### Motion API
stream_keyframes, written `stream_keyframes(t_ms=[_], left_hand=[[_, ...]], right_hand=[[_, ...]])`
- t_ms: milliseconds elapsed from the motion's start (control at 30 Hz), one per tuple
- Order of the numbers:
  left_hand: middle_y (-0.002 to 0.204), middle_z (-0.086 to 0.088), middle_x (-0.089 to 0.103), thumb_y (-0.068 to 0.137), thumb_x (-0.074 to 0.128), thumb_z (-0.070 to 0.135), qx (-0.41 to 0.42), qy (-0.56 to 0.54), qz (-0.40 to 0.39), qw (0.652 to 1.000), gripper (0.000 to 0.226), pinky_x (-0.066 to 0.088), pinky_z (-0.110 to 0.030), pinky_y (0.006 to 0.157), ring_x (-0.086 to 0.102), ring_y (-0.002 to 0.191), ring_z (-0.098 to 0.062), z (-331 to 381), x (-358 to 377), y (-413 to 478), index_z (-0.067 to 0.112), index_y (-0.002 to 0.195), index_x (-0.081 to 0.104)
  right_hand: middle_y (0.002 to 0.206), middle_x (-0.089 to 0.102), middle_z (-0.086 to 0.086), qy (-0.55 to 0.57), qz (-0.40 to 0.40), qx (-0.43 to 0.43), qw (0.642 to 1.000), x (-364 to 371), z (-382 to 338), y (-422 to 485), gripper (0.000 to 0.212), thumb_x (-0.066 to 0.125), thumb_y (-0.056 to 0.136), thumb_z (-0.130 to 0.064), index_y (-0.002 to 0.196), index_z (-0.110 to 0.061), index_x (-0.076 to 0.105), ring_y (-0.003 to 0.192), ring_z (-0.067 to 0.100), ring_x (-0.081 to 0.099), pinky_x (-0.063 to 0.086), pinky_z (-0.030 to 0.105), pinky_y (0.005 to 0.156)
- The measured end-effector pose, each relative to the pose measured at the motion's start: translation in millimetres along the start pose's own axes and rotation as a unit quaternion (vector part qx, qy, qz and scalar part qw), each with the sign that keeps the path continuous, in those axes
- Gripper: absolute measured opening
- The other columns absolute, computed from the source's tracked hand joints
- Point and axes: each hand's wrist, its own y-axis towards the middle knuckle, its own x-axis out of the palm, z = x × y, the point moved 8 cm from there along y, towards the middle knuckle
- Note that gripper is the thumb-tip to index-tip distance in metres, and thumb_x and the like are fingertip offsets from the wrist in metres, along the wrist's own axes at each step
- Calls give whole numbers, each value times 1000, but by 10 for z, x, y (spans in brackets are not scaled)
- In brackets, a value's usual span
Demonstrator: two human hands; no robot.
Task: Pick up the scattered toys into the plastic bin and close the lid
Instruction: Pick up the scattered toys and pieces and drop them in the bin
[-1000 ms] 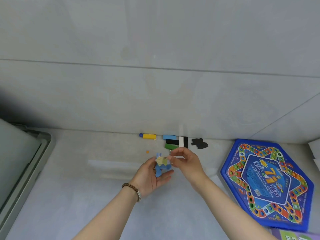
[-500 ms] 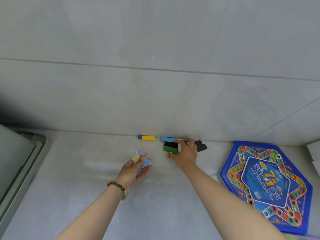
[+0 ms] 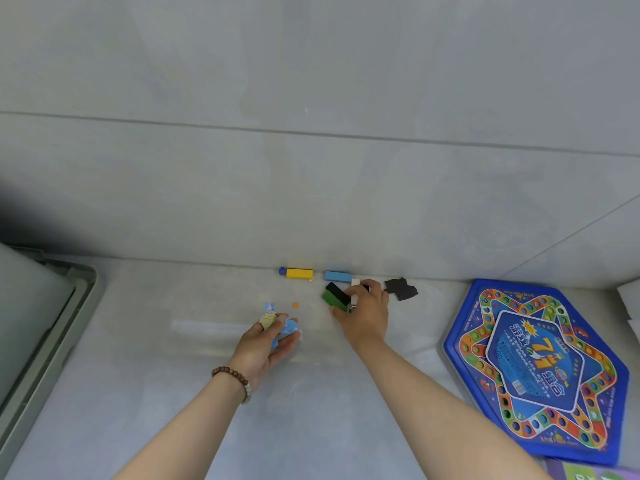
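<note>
Green block [image 3: 333, 298] pinched by right hand [image 3: 369, 313], near wall [image 3: 311, 202].

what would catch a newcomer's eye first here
The big blue hexagonal game board at the right edge stands out most. Mid-frame, the right hand pinches green and black blocks near the wall, and the left hand holds small blue and yellow toy pieces. A yellow block and a blue block lie along the wall's base.

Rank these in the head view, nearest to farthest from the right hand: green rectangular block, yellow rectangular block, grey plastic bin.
1. Green rectangular block, against the right hand thumb.
2. Yellow rectangular block, left, by the wall.
3. Grey plastic bin, far left.
</note>
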Motion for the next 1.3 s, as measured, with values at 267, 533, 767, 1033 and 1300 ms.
stream_keyframes(t_ms=[267, 533, 767, 1033, 1300], left_hand=[[101, -9, 65, 94, 52, 14, 1, -2, 10, 1000, 9, 59, -22, 61, 63, 83, -19, 37, -54, -18, 9, 99, 58], [99, -8, 66, 94, 53, 15, 15, 10, 12, 1000, 11, 59, -22, 60, 64, 81, -19, 107, -62, -77, 8, 100, 59], [100, -8, 67, 93, 54, 13, 105, 46, 22, 993, 8, 59, -20, 65, 66, 85, -22, 1014, -138, -596, 9, 96, 61], [97, -6, 69, 93, 55, 20, 282, 88, 67, 953, 15, 58, -20, 64, 70, 69, -10, 2700, -1198, -2414, 11, 102, 62], [98, -8, 62, 94, 54, 20, 276, 43, 222, 934, 11, 55, -19, 53, 65, 81, -25, 2863, -3477, -3544, 11, 100, 57]], right_hand=[[126, 47, -2, 32, 10, -7, 999, -73, 86, -66, 38, 76, 71, -28, 104, -13, 65, 113, 21, 40, 36, 28, 97], [110, 49, 2, 285, 40, 58, 956, -239, 73, -134, 23, 80, 70, -14, 87, -17, 65, 105, 18, 53, 43, 31, 98], [79, 63, -2, 466, -128, 65, 873, -538, -1096, -469, 10, 74, 79, -19, 86, -22, 68, 73, 11, 56, 45, 20, 74], [81, 61, -3, 487, -309, -47, 816, -782, -3331, -1519, 39, 76, 69, -32, 102, -11, 69, 75, 11, 52, 41, 24, 73], [91, 67, 2, 392, -433, -129, 802, 403, -5300, -3057, 46, 81, 66, -36, 101, -9, 71, 85, 14, 58, 45, 21, 73]])
